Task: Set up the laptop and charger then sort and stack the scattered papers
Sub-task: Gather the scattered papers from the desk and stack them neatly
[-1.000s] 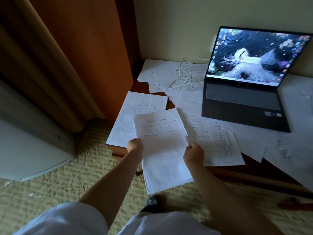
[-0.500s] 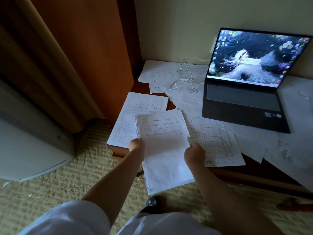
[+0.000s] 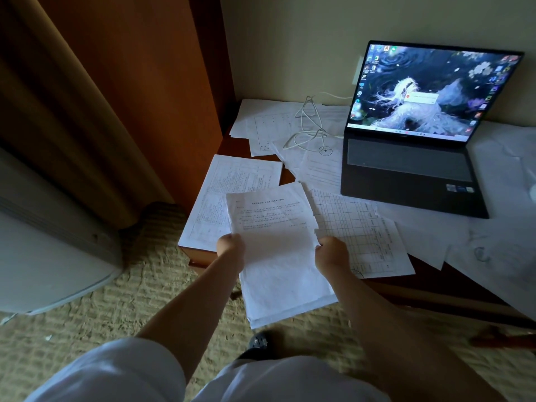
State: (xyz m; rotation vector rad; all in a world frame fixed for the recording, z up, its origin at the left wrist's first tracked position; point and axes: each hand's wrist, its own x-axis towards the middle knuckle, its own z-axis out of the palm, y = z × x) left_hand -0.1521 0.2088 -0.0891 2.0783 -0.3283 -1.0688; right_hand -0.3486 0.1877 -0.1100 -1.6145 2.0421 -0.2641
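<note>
Over the desk edge | my left hand (image 3: 231, 247) and right hand (image 3: 331, 250) gripped the paper stack (image 3: 278, 250) | I needed to square its edges gently.

Orange-brown wooden panel (image 3: 150, 91) standing upright at the left end of the dark wooden surface (image 3: 429, 288). Tan curtain (image 3: 58, 117) hanging in folds further left, reaching down to the woven beige carpet (image 3: 121, 309). White rounded appliance (image 3: 43, 256) low at the left edge, resting on that carpet. Pale cream wall (image 3: 290, 44) behind. Dark shoe (image 3: 256, 342) on the carpet below.
</note>
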